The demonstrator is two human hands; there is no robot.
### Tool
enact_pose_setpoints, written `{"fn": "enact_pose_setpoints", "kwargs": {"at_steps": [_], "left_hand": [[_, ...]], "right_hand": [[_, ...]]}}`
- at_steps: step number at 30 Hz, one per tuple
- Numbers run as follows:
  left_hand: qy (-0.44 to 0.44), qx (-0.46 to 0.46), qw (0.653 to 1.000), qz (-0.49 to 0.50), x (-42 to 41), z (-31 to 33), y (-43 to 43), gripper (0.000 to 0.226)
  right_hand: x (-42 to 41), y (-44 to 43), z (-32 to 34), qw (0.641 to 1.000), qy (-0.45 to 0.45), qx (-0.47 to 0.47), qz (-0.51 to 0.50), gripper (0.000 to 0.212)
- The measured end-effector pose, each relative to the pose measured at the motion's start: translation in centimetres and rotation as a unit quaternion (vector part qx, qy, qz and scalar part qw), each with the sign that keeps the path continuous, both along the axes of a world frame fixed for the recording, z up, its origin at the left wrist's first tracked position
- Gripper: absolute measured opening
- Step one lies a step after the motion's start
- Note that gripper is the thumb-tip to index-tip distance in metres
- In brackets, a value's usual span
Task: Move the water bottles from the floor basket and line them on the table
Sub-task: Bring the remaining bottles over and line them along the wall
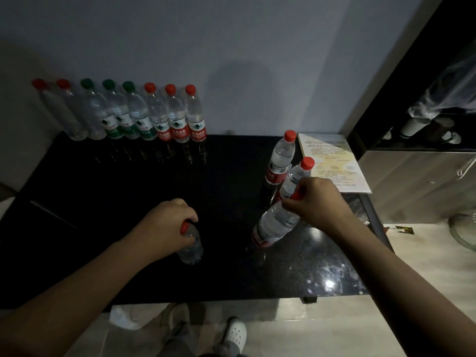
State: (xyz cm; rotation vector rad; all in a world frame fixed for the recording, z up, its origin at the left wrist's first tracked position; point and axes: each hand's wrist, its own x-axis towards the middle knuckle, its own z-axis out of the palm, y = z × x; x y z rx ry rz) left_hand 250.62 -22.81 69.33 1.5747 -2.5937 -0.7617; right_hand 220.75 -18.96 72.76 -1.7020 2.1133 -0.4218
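Observation:
Several water bottles (139,117) with red and green caps stand in a row along the wall at the back of the black table (128,191). My left hand (164,222) grips the red-capped neck of an unlabelled bottle (192,247) standing near the table's middle. My right hand (314,199) grips the cap end of a tilted red-label bottle (273,225) whose base is near the tabletop. Behind it stand two more red-capped bottles, one (280,158) farther back and one (296,176) right by my knuckles. The floor basket is out of sight.
A printed card (332,161) lies at the table's back right corner. A dark shelf unit (422,130) with cups stands to the right. A glass object (463,228) sits on the floor at the far right. My feet (235,333) are below the table's front edge.

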Motion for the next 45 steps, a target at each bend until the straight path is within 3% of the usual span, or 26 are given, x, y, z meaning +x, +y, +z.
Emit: {"fn": "enact_pose_setpoints", "kwargs": {"at_steps": [3, 8, 13, 18, 23, 31, 39, 45], "left_hand": [[0.013, 0.001, 1.0, 0.024, 0.9, -0.5, -0.3, 0.021], [0.051, 0.033, 0.998, 0.035, 1.8, -0.6, -1.1, 0.019], [0.125, 0.05, 0.989, 0.064, 4.0, 0.1, -2.5, 0.02], [0.165, 0.036, 0.984, 0.063, 6.4, 2.5, -6.2, 0.017], [0.163, 0.005, 0.986, 0.041, 8.5, 3.5, -9.5, 0.019], [0.166, -0.006, 0.985, 0.039, 9.3, 4.8, -15.0, 0.019], [0.156, -0.017, 0.984, 0.082, 7.5, 4.7, -20.1, 0.021], [0.157, -0.022, 0.981, 0.112, 5.8, 4.1, -24.2, 0.024]], "right_hand": [[1.9, -1.1, 0.4, 1.0, 0.017, -0.002, 0.004, 0.031], [4.4, -3.5, 0.7, 0.999, 0.037, -0.011, 0.016, 0.02], [6.4, -5.5, 0.9, 0.999, 0.013, -0.034, 0.028, 0.009], [8.7, -7.6, 1.8, 0.998, -0.043, -0.017, -0.033, 0.015], [10.6, -10.1, 1.9, 0.997, -0.052, 0.05, -0.029, 0.029], [11.1, -17.1, 2.5, 0.999, -0.023, -0.019, -0.036, 0.018], [9.5, -27.0, 2.0, 0.998, 0.055, -0.016, -0.01, 0.038], [9.1, -34.4, 1.2, 0.998, 0.066, -0.005, 0.015, 0.038]]}}
